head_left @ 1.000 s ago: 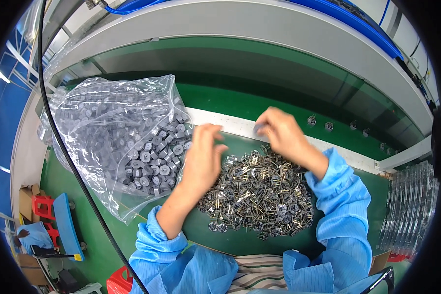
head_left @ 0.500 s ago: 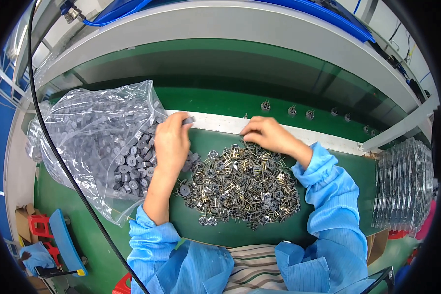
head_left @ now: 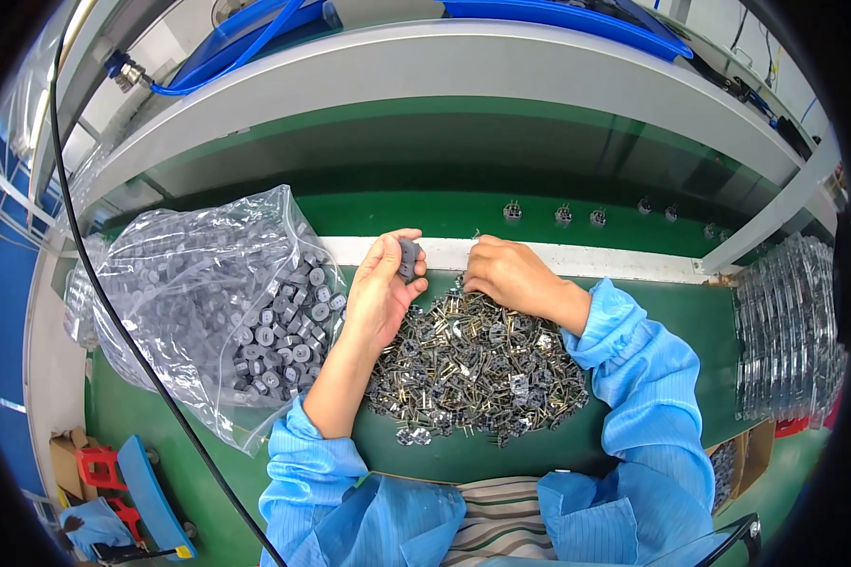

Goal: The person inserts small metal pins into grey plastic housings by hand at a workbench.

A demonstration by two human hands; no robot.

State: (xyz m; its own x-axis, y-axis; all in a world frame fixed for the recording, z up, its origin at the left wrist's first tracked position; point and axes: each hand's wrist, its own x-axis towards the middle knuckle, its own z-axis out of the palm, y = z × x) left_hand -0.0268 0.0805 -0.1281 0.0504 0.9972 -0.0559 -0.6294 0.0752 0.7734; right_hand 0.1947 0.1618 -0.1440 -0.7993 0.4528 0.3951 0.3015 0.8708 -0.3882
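L hand (head_left: 383, 288) clamped on round dark-grey plastic piece (head_left: 408, 260); R hand (head_left: 512, 274) at heap of dark metal-pinned parts (head_left: 473, 369).
Head view: piece is above green table (head_left: 700, 312), L of R hand. R fingers bent together; can't tell what's held. Prob. best: grip piece by rim, keep face clear, go easy nr pins.

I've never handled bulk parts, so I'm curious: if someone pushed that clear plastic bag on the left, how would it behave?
The clear plastic bag would likely crumple, as it looks thin and creased. It may drag heavily, since many grey parts lie in it. Those could shift or roll, being loosely heaped and many of them round.
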